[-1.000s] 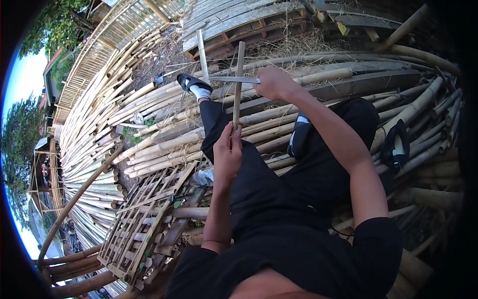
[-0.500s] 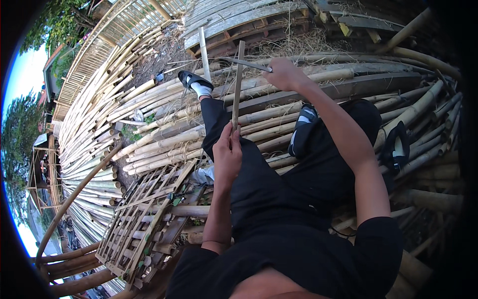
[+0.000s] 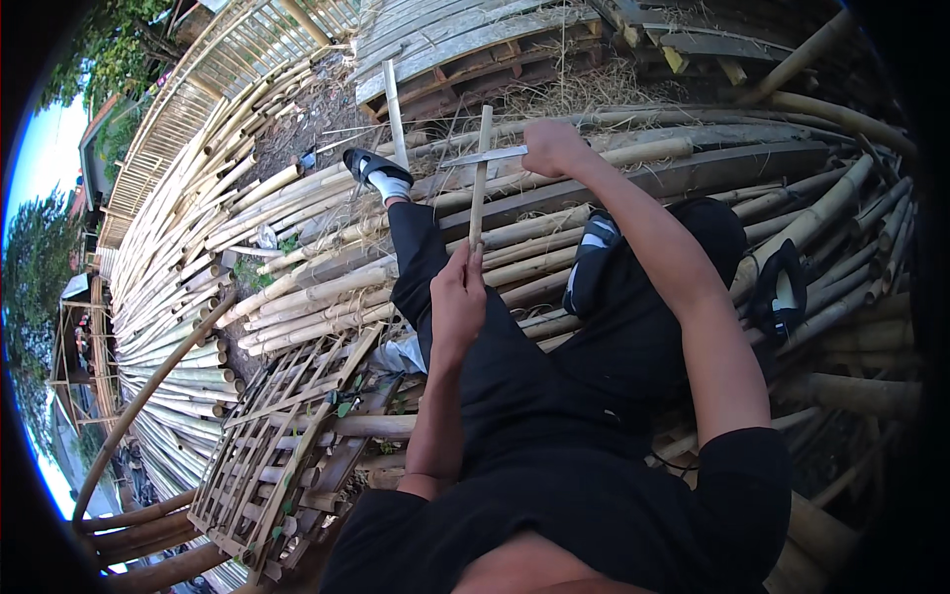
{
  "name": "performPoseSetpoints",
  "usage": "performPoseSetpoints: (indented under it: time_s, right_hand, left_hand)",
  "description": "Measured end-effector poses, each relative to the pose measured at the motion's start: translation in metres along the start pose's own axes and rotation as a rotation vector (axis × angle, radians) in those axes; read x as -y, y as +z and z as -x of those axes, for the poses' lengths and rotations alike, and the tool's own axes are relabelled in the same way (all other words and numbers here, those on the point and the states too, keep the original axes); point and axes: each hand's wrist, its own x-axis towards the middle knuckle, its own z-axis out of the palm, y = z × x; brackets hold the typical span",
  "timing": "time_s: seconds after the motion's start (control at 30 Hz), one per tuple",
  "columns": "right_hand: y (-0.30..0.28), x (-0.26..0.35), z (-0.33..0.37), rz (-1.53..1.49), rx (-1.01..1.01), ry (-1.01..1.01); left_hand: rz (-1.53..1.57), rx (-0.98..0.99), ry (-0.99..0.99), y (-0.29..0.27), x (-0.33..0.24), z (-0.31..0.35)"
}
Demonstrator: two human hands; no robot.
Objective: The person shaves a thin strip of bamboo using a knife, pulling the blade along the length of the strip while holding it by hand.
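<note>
My left hand point(image 3: 458, 299) is closed round the lower end of a narrow bamboo strip point(image 3: 479, 203), which points up and away from me. In my right hand point(image 3: 556, 148) is a long knife point(image 3: 503, 154), its handle hidden by my fist. The blade reaches left and crosses the strip below its top end; whether it cuts into the strip I cannot tell. A second pale strip point(image 3: 395, 114) stands slanted beside my sandalled foot point(image 3: 378, 172), held by no hand.
Bamboo poles point(image 3: 327, 282) lie under and around my legs, with more fanned out at the left. A wooden pallet point(image 3: 475, 45) stands beyond. A bamboo lattice point(image 3: 277, 445) leans at the lower left. A loose sandal point(image 3: 782, 292) lies at the right.
The knife has come down along the strip, and its blade now shows its broad face. My right hand has shifted slightly left. The left hand keeps its hold.
</note>
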Motion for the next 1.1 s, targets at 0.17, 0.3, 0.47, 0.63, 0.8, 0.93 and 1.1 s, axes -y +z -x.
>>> performPoseSetpoints:
  time_s: [0.17,0.3,0.47,0.63,0.8,0.93,1.1]
  right_hand:
    - [0.012,-0.032,-0.023,-0.12,-0.135,0.251]
    - [0.011,-0.146,-0.037,-0.316,-0.248,0.49]
    - [-0.003,-0.022,-0.01,-0.293,-0.159,0.166]
    - [-0.006,0.032,0.012,-0.196,0.021,-0.059]
    - [0.0,0.016,0.005,-0.112,-0.04,-0.041]
    - [0.012,-0.107,-0.031,-0.211,-0.214,0.385]
    - [0.006,-0.077,-0.028,-0.681,-0.29,0.358]
  left_hand:
    - [0.073,0.033,-0.098,-0.014,-0.01,0.011]
    - [0.28,0.088,-0.286,-0.035,0.002,0.034]
    - [0.186,0.044,-0.243,-0.034,0.015,0.02]
    - [0.111,0.012,-0.126,-0.025,-0.007,0.016]
    - [0.073,0.015,-0.124,-0.018,-0.014,0.025]
    - [0.19,0.075,-0.137,-0.026,-0.029,0.041]
    - [0.222,0.062,-0.155,-0.042,-0.004,0.023]
